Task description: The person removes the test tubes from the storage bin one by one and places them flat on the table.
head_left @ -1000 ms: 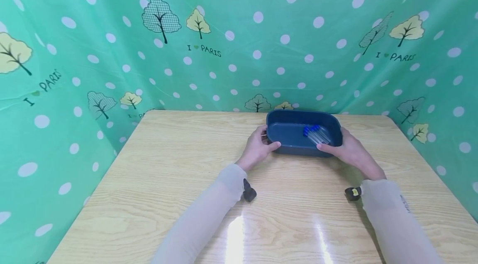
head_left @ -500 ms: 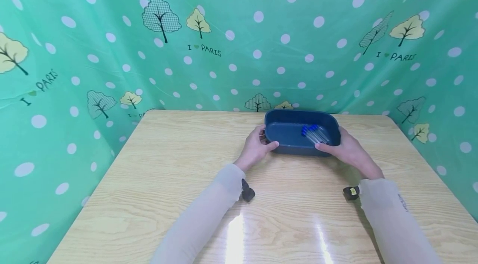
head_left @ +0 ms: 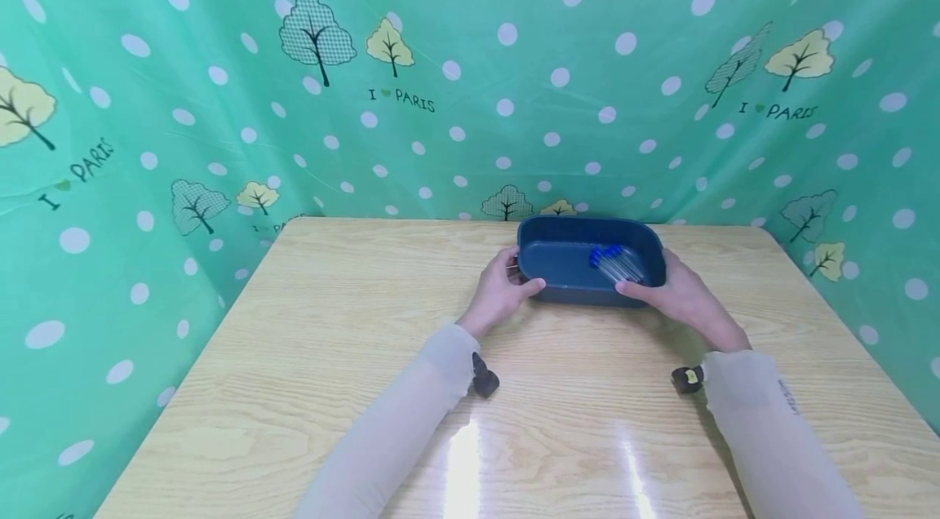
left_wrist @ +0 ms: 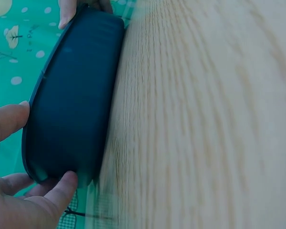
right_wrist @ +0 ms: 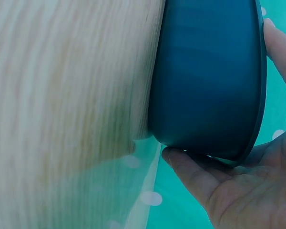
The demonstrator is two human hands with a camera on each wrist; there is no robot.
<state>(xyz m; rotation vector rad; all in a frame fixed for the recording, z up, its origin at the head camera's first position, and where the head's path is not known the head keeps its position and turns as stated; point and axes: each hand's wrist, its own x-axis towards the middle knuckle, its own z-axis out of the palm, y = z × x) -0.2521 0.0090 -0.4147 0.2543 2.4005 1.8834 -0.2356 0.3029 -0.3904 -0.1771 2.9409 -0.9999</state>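
A dark blue plastic bin [head_left: 580, 295] with rounded corners stands upright near the table's far edge. Inside it, toward the right, lie several clear pens [head_left: 618, 268] with blue caps. My left hand [head_left: 497, 292] grips the bin's left end, its thumb on the front rim and its fingers around the end wall. At the opposite end my right hand [head_left: 689, 300] holds on the same way, thumb over the rim. Both wrist views show the bin's outer wall close up, with fingertips touching the end low down; the pens are hidden there.
The bin rests on a light wood-grain table [head_left: 352, 323]. A green curtain [head_left: 441, 144] with white dots and printed trees hangs just behind the bin and along both sides. Bright light reflections [head_left: 463, 462] lie on the near tabletop.
The bin has slid slightly to the left with both hands holding it. The pens have travelled along inside, and the grip of each hand looks unchanged.
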